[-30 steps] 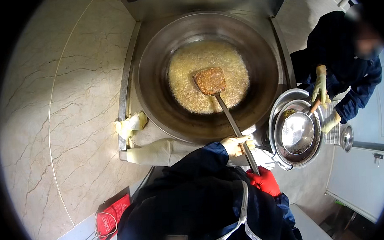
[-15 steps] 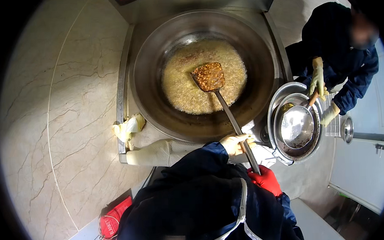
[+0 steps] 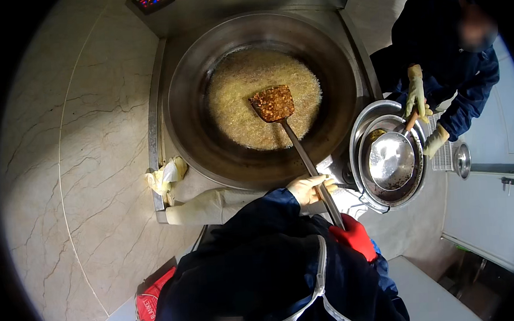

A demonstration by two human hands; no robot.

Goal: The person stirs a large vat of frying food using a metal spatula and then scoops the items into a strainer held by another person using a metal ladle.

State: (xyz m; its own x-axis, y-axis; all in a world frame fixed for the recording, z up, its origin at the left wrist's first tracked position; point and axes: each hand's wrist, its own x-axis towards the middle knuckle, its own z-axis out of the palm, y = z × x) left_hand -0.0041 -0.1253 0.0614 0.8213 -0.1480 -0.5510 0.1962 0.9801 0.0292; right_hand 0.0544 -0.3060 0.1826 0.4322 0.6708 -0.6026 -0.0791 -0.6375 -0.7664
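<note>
Two hands grip one long handle: the right hand, in a red glove, is clamped on the near end close to the body, and the left hand, in a pale glove, is closed around the shaft a little higher up, so the two sit apart along it. The spatula reaches out from them over the big wok, its flat blade lifted clear of the bubbling yellow oil and loaded with browned, crumbly bits. To do this well, I would judge the blade should stay level so the load does not slide off, the lift should be slow enough for oil to drain back, and the lower hand should act as the pivot while the upper one steers.

Near the lower edge, left of the body, a red package with pale print lies low down; I cannot read its shape fully. A cream cloth lies along the wok's near rim, with a crumpled pale rag at its left end. To the right, stacked metal bowls stand just beside the wok, where a co-worker in dark clothes and pale gloves holds a ladle. Farthest off, a small panel with coloured lights sits behind the wok.
</note>
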